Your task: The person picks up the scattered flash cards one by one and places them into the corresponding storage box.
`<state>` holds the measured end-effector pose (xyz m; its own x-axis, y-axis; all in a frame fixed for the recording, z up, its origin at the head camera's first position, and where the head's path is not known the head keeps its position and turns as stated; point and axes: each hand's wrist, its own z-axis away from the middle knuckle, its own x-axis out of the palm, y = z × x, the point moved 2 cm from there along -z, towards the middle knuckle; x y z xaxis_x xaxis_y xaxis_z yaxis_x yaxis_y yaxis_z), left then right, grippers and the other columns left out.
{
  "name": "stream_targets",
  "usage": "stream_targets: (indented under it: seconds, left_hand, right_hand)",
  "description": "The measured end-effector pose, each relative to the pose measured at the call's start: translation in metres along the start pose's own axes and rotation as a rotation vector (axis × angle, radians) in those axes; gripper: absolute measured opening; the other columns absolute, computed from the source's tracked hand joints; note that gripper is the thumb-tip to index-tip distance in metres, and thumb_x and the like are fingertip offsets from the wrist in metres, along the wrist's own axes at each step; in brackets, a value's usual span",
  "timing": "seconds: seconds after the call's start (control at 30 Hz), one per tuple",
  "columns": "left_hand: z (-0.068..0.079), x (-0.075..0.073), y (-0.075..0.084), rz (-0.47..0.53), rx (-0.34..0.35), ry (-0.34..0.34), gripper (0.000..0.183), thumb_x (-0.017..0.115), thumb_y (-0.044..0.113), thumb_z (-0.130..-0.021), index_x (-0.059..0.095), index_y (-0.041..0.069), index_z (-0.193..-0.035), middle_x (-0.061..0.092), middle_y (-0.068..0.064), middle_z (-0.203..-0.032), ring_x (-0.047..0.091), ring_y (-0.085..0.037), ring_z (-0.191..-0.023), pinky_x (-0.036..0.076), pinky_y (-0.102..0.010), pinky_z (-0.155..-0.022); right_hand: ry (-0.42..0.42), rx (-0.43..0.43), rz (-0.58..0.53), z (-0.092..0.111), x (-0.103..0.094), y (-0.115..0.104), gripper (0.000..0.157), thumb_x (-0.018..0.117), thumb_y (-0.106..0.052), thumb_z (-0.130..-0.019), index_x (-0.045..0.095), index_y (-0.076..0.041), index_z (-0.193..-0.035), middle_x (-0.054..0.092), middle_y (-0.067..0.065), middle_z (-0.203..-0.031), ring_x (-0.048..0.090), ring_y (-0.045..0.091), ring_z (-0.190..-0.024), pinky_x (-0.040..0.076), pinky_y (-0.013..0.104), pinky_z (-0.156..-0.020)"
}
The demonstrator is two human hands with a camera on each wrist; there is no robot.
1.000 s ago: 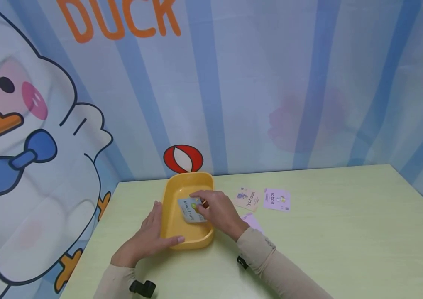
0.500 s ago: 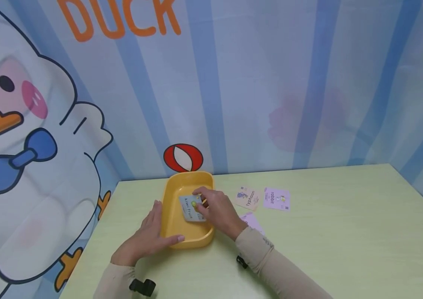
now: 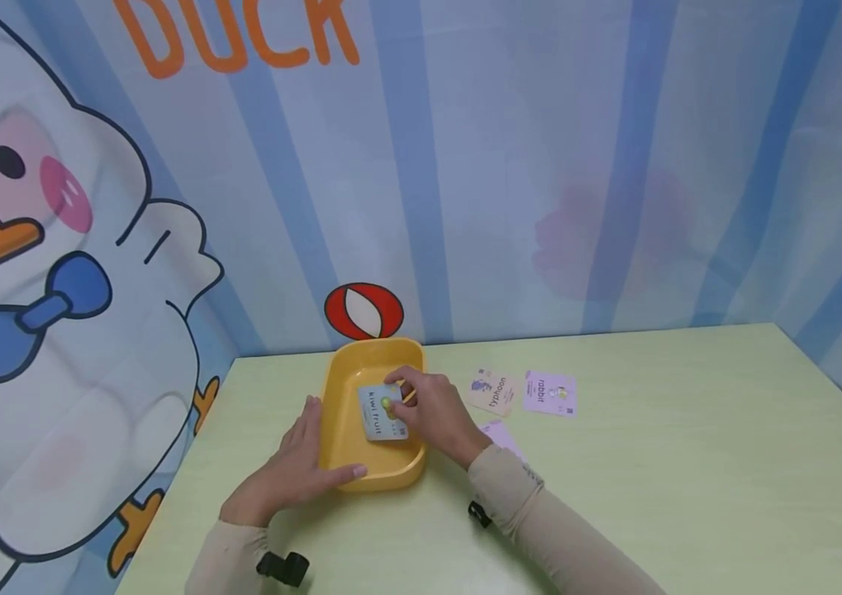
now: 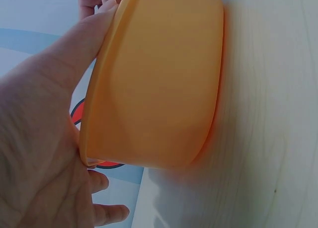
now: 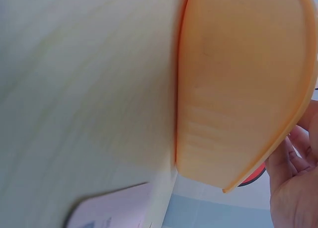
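Observation:
A yellow tray [image 3: 342, 463] stands on the table. My left hand [image 3: 294, 463] rests against its near left corner, fingers straight along the left side and thumb across the front rim; the left wrist view shows this thumb [image 4: 79, 44] along the rim. Inside the tray is a pale blue card [image 3: 374, 413] printed "kiwi fruit" with a green fruit picture. My right hand [image 3: 435, 413] reaches over the tray's right rim and pinches the card's right part between thumb and curled fingers. In the right wrist view the tray wall [image 5: 238, 89] hides the card.
Right of the tray lie an orange "typhoon" card [image 3: 492, 392] and a purple "rabbit" card [image 3: 551, 393]. Another purple card [image 3: 502, 436] is partly hidden behind my right wrist. A printed curtain [image 3: 510, 165] hangs behind the table's back edge.
The kiwi fruit card has turned straighter and shifted slightly right along with my right fingers. My left hand has stayed at the tray's corner.

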<state>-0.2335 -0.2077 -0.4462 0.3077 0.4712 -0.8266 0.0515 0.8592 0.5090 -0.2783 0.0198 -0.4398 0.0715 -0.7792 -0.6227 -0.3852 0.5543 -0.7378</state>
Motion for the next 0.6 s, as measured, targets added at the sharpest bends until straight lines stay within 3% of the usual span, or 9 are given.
stream_targets:
  seconds: [0.6]
  left_hand:
    - [-0.0006,-0.0002,-0.002,0.008,-0.017,-0.001,0.137,0.071,0.074,-0.077,-0.013,0.006,-0.161,-0.014,-0.015,-0.17,-0.001,-0.043,-0.155,0.016,-0.068,-0.119]
  right_hand:
    - [0.001,0.045,0.0,-0.0004,-0.0005,-0.003,0.025,0.074,-0.016,-0.094,0.068,-0.019,-0.118,0.068,-0.001,-0.093,0.065,0.013,-0.08,0.059,0.025,-0.074]
